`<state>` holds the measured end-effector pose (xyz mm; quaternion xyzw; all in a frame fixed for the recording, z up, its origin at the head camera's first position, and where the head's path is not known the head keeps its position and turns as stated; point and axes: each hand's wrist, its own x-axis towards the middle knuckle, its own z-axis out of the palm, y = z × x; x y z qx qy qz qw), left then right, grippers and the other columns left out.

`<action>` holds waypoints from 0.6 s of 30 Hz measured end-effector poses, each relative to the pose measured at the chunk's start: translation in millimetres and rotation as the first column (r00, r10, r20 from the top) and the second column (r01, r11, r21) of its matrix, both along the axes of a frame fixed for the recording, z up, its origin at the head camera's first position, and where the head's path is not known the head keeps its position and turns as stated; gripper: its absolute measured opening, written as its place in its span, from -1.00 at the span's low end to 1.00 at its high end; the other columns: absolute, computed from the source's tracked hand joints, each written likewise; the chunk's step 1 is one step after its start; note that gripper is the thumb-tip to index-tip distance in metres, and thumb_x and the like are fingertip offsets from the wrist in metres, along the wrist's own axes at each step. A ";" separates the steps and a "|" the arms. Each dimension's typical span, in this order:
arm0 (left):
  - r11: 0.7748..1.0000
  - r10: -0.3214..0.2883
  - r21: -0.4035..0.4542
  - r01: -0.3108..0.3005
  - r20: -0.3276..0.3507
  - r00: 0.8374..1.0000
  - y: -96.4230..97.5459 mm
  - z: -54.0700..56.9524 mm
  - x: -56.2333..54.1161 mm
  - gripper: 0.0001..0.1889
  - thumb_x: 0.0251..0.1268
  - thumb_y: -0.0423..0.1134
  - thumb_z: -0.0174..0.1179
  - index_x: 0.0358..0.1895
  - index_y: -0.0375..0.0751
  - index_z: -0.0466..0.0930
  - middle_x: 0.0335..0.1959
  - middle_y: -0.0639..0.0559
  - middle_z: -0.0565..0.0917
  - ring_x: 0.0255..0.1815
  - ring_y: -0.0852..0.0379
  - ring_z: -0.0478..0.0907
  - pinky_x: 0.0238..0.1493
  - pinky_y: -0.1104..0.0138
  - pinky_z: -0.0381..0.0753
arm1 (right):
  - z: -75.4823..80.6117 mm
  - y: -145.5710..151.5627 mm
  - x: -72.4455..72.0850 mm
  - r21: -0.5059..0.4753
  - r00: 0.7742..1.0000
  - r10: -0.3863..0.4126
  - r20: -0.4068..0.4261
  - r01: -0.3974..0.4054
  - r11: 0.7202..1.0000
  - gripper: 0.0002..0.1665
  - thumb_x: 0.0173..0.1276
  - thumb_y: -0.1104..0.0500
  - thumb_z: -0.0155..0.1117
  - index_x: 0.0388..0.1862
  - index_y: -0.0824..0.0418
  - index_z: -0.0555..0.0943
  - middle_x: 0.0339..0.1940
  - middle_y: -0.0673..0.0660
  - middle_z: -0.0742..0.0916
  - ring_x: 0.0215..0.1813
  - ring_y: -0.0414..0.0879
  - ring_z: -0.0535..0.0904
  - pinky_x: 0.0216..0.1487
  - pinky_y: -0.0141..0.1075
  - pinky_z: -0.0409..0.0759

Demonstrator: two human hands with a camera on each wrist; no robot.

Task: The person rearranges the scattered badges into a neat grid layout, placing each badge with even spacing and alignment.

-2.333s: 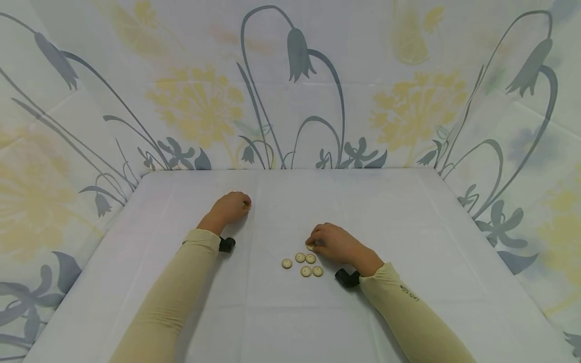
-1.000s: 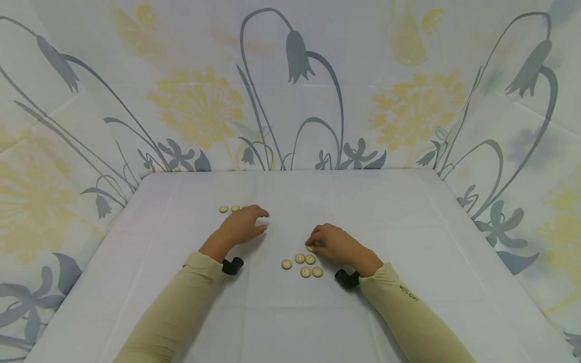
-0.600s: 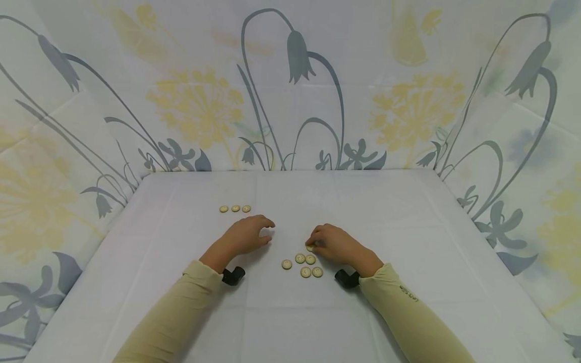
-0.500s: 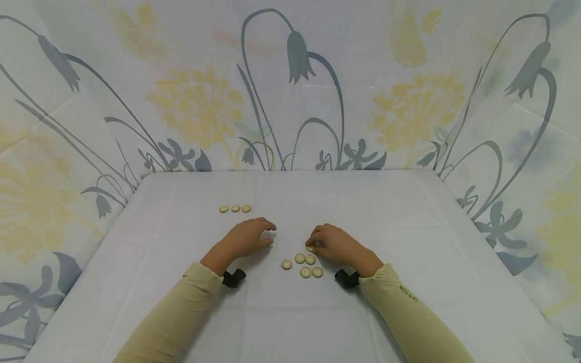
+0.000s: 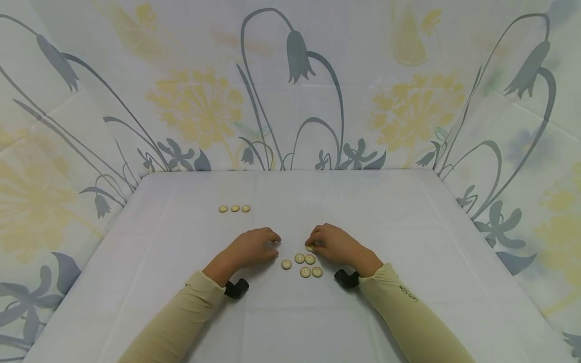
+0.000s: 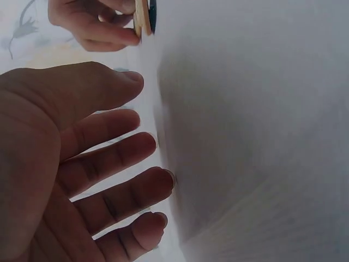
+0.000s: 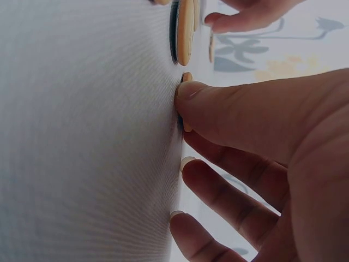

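Note:
In the head view my left hand [image 5: 252, 248] hovers left of a loose group of round, pale wooden buttons, its thumb and fingers apart with nothing between them. The nearest one is a single button [image 5: 286, 264] just off its fingertips. Behind the group, my right hand [image 5: 338, 245] pinches another button [image 7: 186, 79] at the table surface between thumb and forefinger; the hand covers most of it from above. Beside that hand lie a pair of buttons [image 5: 310, 259] and, closer to me, a second pair [image 5: 305, 272]. The left wrist view shows the spread left hand [image 6: 103, 158].
Farther back on the left, three buttons in a row end with a right-hand button [image 5: 246, 208]. A white cloth covers the table [image 5: 386, 201]. Flower-patterned fabric [image 5: 290, 101] hangs behind and on both sides.
The left hand let go of a button at the end of the back row, leaving three there, then came toward me and right to the loose group. The right hand stays on its button.

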<state>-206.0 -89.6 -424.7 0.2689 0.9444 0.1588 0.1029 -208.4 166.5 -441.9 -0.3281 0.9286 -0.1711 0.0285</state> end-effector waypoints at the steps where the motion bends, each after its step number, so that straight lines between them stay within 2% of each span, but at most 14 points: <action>1: 1.000 -0.006 -0.001 0.006 -0.001 1.000 0.8 0.0 1.1 -0.64 0.26 -0.10 0.27 0.09 -0.10 0.63 0.06 0.05 0.64 0.13 0.04 0.57 0.17 0.15 0.53 | 0.2 0.0 0.3 0.001 1.000 0.002 -0.002 -0.002 1.000 -0.78 0.31 0.17 0.30 -0.08 0.09 0.74 -0.08 0.00 0.70 -0.01 -0.09 0.58 0.07 -0.17 0.54; 18: 0.995 -0.095 -0.013 0.094 -0.025 0.995 14.3 -2.3 16.5 -0.63 0.25 0.03 0.26 0.02 -0.09 0.67 -0.06 0.05 0.62 -0.12 0.11 0.60 -0.04 0.19 0.59 | 1.4 0.3 0.2 -0.001 1.000 0.012 -0.001 -0.012 1.000 -0.78 0.31 0.18 0.30 -0.08 0.11 0.74 -0.08 0.01 0.71 -0.01 -0.08 0.58 0.07 -0.17 0.54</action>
